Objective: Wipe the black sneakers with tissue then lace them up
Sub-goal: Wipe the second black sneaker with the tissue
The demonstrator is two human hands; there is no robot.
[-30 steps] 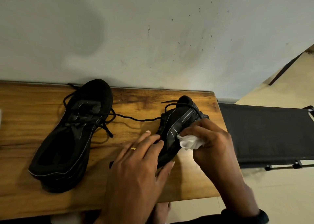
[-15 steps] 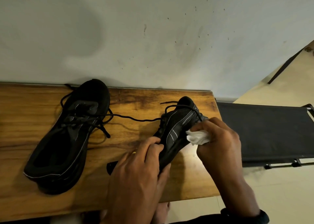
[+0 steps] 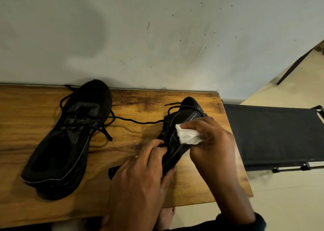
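Note:
Two black sneakers are on a wooden table (image 3: 43, 208). The left sneaker (image 3: 70, 138) lies flat with its loose laces spread out. The right sneaker (image 3: 182, 124) is tipped on its side, toe toward the wall. My left hand (image 3: 142, 176) grips its heel end, fingers curled over the collar. My right hand (image 3: 210, 143) pinches a crumpled white tissue (image 3: 187, 137) and presses it against the sneaker's side panel. A black lace (image 3: 136, 121) runs across the table between the two sneakers.
A pale wall rises right behind the table. A black fabric cot (image 3: 273, 134) on a metal frame stands just off the table's right edge. Beige floor shows at the right. My bare feet (image 3: 164, 218) show below the table's front edge.
My right hand has slid the tissue along the right sneaker's side toward the toe. My left hand's fingers have curled tighter over the heel end. The left sneaker has not moved.

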